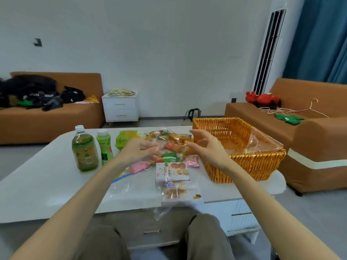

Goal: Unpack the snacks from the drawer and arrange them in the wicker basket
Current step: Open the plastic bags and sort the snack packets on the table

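A clear plastic bag of mixed wrapped candies (170, 141) is lifted just above the white table (47, 175), left of the orange wicker basket (249, 166). My left hand (139, 149) pinches the bag's left side. My right hand (203, 145) pinches its right side, thumb and forefinger on the plastic, the other fingers spread. Below the bag lie pink packets (139, 167), a green packet (169, 157) and a pastry pack (172, 171) in clear wrap. A clear plastic liner (262, 142) lies inside the basket.
Two green drink bottles (84, 151) (104, 147) stand at the table's left, a green snack bag (124, 139) behind them. The table's drawer (150, 231) is open below, between my knees. Brown sofas flank the table; a white nightstand (121, 107) and kettle (194, 113) stand by the far wall.
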Tool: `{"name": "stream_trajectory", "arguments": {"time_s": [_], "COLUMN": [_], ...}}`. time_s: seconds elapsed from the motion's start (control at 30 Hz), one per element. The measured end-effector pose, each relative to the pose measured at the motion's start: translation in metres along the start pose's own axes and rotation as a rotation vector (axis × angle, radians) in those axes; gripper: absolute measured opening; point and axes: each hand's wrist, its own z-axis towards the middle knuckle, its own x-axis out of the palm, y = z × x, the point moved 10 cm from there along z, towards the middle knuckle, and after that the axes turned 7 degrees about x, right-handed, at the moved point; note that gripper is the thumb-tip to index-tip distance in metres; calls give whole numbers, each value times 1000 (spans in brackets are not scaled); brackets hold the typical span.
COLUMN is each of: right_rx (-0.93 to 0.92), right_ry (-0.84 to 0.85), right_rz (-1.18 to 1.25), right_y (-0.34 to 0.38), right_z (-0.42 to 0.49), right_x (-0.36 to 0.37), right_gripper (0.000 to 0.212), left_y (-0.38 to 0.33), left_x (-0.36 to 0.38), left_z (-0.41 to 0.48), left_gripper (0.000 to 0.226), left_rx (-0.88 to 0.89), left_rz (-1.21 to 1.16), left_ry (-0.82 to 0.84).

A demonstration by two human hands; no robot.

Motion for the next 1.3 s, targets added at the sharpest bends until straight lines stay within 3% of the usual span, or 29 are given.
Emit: {"name": "stream_trajectory", "arguments": {"time_s": [0.07, 0.17, 0.47, 0.63, 0.7, 0.87, 0.97, 1.03, 1.1, 1.23, 1.3], "right_rx": [-52, -32, 193, 162, 126, -166, -288, -303, -278, -95, -3], "right_ry": [133, 258, 270, 171, 130, -46, -236, -310, -273, 21, 135], "right_rz": [-142, -13, 321, 332, 341, 256, 83, -81, -165, -129, -126], "right_y": [8, 11, -2, -2, 1, 40, 56, 54, 38, -24, -52], "right_z": [1, -4, -1, -4, -3, 4, 8, 9, 12, 19, 20], "right_x": [26, 52, 89, 94, 89, 58, 46, 53, 70, 116, 134], "right_gripper": [27, 16, 8, 11, 12, 20, 20, 22, 20, 16, 27], "left_y": [6, 18, 37, 55, 60, 29, -1, 9, 37, 123, 152], "left_x": [-8, -17, -39, -50, -67, -121, -128, -124, -111, -56, -41], "left_z": [-9, -22, -49, -64, -68, -75, -76, -69, -62, -70, -84], "left_gripper": [15, 21, 15, 13, 12, 12, 14, 19, 33, 35, 50], "left_rx": [-14, -59, -94, -93, -58, 224, 391, 394, 318, -44, -182], "left_rz": [86, 103, 90, 165, 168, 60, 175, 188, 227, 448, 374], "left_ry": [14, 23, 9, 27, -93, -635, -744, -670, -485, 148, 257]}}
